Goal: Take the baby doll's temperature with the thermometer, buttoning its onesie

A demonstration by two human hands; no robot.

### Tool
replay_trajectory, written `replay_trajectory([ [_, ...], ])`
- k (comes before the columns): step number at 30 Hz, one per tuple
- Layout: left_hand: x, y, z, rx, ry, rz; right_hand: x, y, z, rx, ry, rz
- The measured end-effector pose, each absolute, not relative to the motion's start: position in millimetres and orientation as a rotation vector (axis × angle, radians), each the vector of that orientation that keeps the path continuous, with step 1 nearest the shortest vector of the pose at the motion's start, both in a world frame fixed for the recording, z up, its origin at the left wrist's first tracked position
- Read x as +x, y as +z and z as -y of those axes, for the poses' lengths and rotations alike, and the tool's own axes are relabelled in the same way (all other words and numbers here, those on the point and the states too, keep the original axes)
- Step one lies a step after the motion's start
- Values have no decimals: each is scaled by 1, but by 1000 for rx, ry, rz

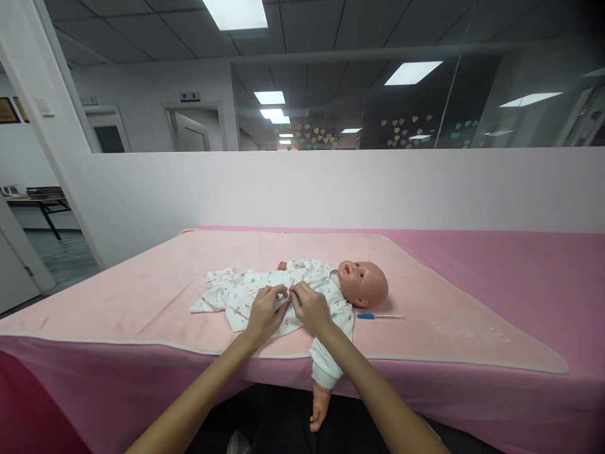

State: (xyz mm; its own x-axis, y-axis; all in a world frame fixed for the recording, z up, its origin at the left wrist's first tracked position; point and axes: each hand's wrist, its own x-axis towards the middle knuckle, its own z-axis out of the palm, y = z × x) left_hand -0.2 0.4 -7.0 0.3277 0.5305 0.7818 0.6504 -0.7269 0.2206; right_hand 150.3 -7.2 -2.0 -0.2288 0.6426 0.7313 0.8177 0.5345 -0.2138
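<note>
Pinching clothing [243, 293] on doll [371, 285]; hands [265, 312] [312, 309] close together, fingers [302, 292] curled, forearms [208, 382] converging

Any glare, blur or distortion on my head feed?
Head view: lights glare in the glass panel; head view: upper right corner darkens, white post leans, likely lens distortion; head view: left hand, right hand and doll look fairly sharp.
</note>
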Motion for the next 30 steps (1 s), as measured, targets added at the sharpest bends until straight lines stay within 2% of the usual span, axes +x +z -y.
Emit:
replay_trajectory([
  [15,-1,-5,5,-2724,-1445,1224,151,-6,2,-1219,-277,1933],
  [22,-5,0,2,-2227,-2030,1500,151,-3,5,-1213,-267,1818],
  [24,-7,0,1,-2082,-2096,1571,150,-3,6,-1216,-264,1800],
  [26,-8,0,1,-2014,-2044,1565,150,-2,7,-1221,-256,1775],
  [30,-6,2,4,-2060,-1692,1385,151,-2,9,-1220,-242,1748],
])
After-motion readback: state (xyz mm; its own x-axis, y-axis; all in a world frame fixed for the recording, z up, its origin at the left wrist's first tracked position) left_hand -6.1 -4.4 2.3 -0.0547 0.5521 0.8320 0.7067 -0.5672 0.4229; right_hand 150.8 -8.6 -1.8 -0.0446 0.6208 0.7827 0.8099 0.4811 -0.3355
